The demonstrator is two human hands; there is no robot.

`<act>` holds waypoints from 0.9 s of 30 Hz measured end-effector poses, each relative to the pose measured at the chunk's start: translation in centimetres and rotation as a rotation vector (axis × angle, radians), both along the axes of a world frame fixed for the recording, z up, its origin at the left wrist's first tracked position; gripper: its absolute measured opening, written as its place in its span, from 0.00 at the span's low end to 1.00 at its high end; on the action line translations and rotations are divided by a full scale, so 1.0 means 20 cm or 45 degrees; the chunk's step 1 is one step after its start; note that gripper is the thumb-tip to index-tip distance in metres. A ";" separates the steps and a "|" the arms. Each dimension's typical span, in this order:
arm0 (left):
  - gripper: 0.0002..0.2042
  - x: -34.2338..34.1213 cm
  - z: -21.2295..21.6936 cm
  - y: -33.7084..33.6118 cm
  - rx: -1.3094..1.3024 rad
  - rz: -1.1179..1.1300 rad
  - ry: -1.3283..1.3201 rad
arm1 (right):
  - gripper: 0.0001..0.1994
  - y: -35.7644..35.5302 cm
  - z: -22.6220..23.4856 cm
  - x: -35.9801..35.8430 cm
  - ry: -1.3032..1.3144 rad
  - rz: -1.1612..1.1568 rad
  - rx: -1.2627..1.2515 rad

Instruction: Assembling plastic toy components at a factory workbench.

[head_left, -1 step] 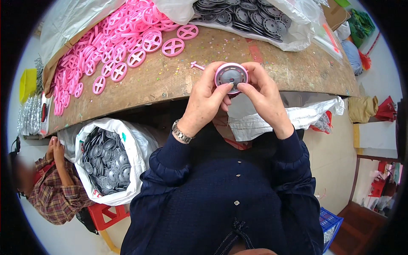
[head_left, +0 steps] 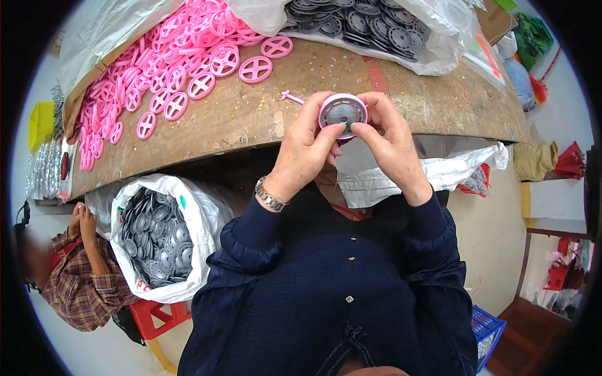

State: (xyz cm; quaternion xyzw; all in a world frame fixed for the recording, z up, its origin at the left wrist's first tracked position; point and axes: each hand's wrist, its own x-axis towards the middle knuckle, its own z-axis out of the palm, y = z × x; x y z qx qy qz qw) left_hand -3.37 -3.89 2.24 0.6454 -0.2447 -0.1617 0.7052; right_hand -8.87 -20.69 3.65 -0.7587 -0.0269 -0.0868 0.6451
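Observation:
Both my hands hold a small toy wheel over the table's near edge: a dark grey plastic disc [head_left: 343, 111] sitting inside a pink ring [head_left: 322, 114]. My left hand [head_left: 305, 135] is closed round the wheel's left side, its thumb on the disc's lower face. From the right, my right hand [head_left: 390, 136] grips it likewise, thumb beside the other. The fingers behind the wheel are mostly hidden. A short pink rod with a knobbed end [head_left: 291, 97] shows beside my left fingers; whether I touch it cannot be seen.
Pink four-spoked rings [head_left: 200, 85] are heaped on the brown table [head_left: 251, 116] at far left. Grey discs [head_left: 376, 26] lie on plastic at the back. A white sack [head_left: 207, 219] of grey discs stands at left, near a seated person in a plaid shirt [head_left: 88, 285]. A blue crate [head_left: 486, 329] is lower right.
The wheel has shifted slightly right and tilted a little between my hands. My grip stays on it, with both thumbs on the disc.

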 end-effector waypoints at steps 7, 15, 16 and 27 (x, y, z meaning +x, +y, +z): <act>0.23 -0.03 -0.03 -0.04 -0.027 0.036 -0.058 | 0.16 -0.01 -0.01 -0.02 -0.017 -0.044 0.041; 0.23 -0.04 -0.04 -0.08 0.183 0.017 -0.682 | 0.11 -0.05 -0.02 -0.09 -0.103 -0.185 0.191; 0.23 -0.03 -0.03 -0.08 0.159 0.021 -0.784 | 0.11 -0.09 0.00 -0.10 -0.117 -0.189 -0.013; 0.20 0.62 -0.02 0.20 1.316 0.795 -1.391 | 0.13 -0.53 0.06 -0.33 0.163 -0.034 -1.309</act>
